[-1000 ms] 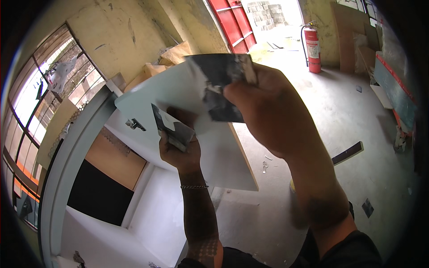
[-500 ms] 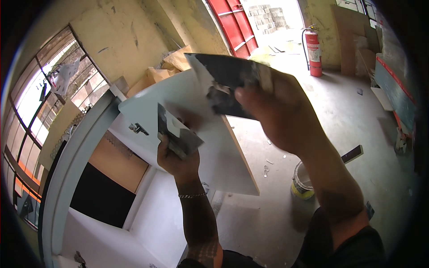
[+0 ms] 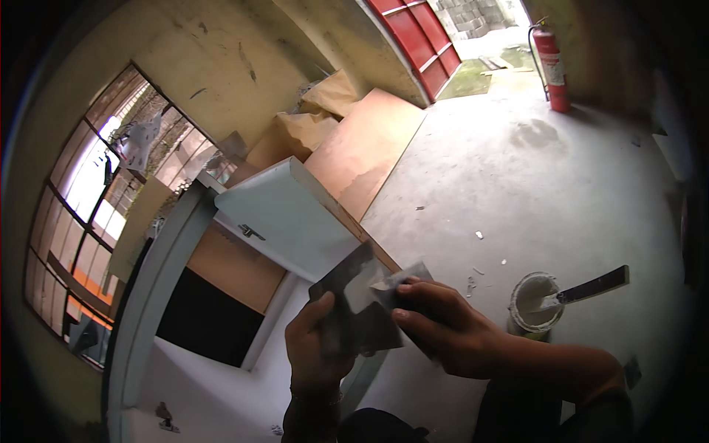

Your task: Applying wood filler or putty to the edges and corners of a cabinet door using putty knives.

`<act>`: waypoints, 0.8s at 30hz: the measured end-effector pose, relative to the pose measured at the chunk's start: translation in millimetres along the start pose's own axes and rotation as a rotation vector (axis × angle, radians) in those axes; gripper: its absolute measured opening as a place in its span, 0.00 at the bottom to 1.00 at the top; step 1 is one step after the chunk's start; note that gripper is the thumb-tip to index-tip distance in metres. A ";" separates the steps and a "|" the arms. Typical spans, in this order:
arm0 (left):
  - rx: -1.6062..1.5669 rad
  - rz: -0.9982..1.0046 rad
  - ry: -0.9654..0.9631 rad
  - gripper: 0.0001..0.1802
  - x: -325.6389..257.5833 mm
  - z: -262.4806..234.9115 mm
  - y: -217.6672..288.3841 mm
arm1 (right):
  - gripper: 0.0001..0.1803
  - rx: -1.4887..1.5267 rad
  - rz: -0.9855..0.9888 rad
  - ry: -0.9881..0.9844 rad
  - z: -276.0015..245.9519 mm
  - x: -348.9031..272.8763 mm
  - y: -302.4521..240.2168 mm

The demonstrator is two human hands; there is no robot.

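Note:
My left hand (image 3: 314, 336) grips a wide dark putty blade (image 3: 346, 314) tilted up before me, with a patch of pale filler (image 3: 362, 288) on its face. My right hand (image 3: 458, 328) is closed on a second putty blade (image 3: 415, 275), its edge at or very near the filler on the first; whether they touch I cannot tell. Both hands are in front of a pale grey-green cabinet (image 3: 166, 255). Its open door (image 3: 277, 207) has a metal hinge (image 3: 251, 232) and a bare brownish edge. The left fingers are partly hidden behind the blade.
A filler bucket (image 3: 515, 306) stands on the floor at right, a black-handled tool (image 3: 594, 286) leaning in it. Behind the door are a brown board (image 3: 377, 144) and brown paper (image 3: 329, 96). A fire extinguisher (image 3: 552, 70) stands near the red door (image 3: 417, 37). Scraps dot the floor.
My right hand has come down from the cabinet door's upper edge and brought its blade to the left one. My left hand has lowered slightly. The view has shifted, showing more board behind the door.

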State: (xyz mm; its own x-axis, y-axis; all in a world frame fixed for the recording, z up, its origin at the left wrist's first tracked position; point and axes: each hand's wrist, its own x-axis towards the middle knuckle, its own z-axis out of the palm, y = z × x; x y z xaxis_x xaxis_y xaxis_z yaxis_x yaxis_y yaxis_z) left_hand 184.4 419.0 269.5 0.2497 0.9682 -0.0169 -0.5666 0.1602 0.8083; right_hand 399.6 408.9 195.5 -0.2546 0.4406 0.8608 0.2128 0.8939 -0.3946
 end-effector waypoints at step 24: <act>-0.544 0.297 -0.267 0.17 49.3 -50.3 -46.9 | 0.10 2.197 1.023 -0.156 -19.6 146.5 85.4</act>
State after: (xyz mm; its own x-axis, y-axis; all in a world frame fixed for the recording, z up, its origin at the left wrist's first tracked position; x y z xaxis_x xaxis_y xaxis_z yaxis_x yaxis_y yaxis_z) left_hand 183.8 468.9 201.1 0.1682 0.9164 0.3632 -0.9386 0.0364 0.3430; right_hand 398.9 548.2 294.2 -0.8076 0.5141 0.2891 -0.5767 -0.7910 -0.2043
